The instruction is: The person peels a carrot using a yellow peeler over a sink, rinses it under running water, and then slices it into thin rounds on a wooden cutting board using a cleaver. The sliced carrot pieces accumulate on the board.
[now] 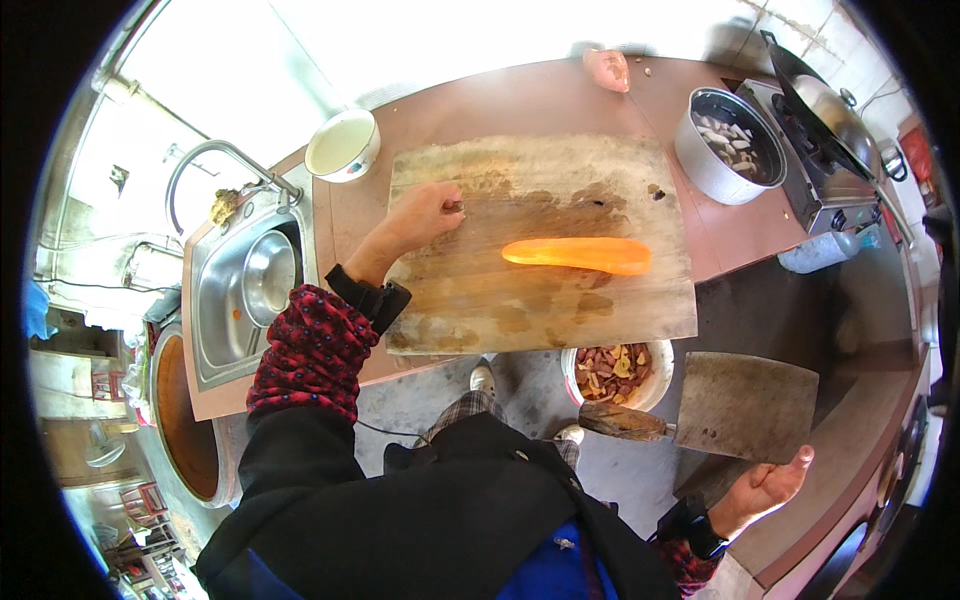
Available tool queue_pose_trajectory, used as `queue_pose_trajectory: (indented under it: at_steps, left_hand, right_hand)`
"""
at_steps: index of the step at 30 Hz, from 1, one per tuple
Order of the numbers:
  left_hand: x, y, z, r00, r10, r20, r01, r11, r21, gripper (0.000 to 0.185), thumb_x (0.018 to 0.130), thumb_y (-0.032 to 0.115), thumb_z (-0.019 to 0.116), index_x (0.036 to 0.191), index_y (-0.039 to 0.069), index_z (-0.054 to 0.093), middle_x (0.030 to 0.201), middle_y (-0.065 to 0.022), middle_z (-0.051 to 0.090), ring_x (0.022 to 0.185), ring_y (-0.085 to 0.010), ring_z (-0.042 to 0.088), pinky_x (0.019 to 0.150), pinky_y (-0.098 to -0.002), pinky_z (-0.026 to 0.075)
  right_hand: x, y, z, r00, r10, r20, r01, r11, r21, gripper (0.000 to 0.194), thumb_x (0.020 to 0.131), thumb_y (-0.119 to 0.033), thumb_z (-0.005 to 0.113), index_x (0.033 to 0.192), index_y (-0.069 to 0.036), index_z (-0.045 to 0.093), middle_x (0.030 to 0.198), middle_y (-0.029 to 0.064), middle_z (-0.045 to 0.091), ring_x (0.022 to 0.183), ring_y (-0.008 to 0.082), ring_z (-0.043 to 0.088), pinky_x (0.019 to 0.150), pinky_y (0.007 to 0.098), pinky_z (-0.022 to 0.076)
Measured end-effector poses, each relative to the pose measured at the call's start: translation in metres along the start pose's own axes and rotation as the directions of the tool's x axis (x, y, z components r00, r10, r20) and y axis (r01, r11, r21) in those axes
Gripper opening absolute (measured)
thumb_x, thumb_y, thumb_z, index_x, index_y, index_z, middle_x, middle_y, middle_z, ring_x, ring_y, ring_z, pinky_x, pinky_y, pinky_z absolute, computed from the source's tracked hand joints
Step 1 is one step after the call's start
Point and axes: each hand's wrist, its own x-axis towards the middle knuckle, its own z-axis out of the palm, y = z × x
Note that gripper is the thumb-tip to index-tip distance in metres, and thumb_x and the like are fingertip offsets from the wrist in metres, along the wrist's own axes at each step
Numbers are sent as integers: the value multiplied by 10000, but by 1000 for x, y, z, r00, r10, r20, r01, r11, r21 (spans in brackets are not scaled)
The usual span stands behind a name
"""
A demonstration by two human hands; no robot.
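Observation:
My left hand (427, 214) is over the left part of a wet, stained wooden cutting board (450, 292); its fingers are curled, with a small dark spot between the fingertips that I cannot make out. A peeled orange carrot-like root (577, 256) lies across the board, to the right of that hand. At the lower right, my right hand (769, 480) has its thumb out, close to the lower corner of a broad cleaver's blade (746, 405). The cleaver's wooden handle (622, 421) points left, overlapping the bucket's rim in view. Whether the right hand touches the blade is unclear.
A white bucket (660, 375) of peelings stands below the board's near edge. An enamel bowl (341, 146) and a sink (214, 360) are at left. A reddish tuber (607, 70) lies behind. A pot (712, 169) with pale pieces in liquid stands at right beside a gas stove (832, 187).

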Motion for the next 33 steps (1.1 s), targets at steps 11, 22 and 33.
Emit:
queue_pose_trajectory:
  at_steps: [11, 22, 33]
  left_hand:
    - [13, 6, 10, 984, 155, 89, -178, 893, 413, 131, 730, 103, 538, 755, -25, 526, 807, -225, 556, 740, -383, 555, 645, -429, 455]
    - [24, 11, -2, 971, 117, 208, -194, 895, 402, 136, 718, 100, 546, 668, -26, 538, 709, -221, 568, 667, -376, 558, 597, -432, 438]
    - [24, 10, 3, 962, 192, 196, -252, 899, 358, 112, 710, 88, 515, 696, -23, 508, 693, -223, 543, 675, -403, 523, 580, -448, 406]
  right_hand:
    - [-10, 21, -21, 915, -365, 170, 383, 658, -648, 452, 645, 179, 303, 1057, 7, 377, 982, 87, 409, 874, 151, 455, 639, 174, 377]
    - [-10, 25, -65, 934, -345, 90, 303, 632, -713, 281, 814, 59, 392, 1066, -59, 428, 1056, 67, 503, 772, 89, 460, 503, 123, 309]
    - [-3, 17, -67, 964, 47, -260, -33, 998, 56, 139, 898, -220, 464, 947, -97, 509, 1072, 21, 551, 506, -8, 313, 370, 139, 141]
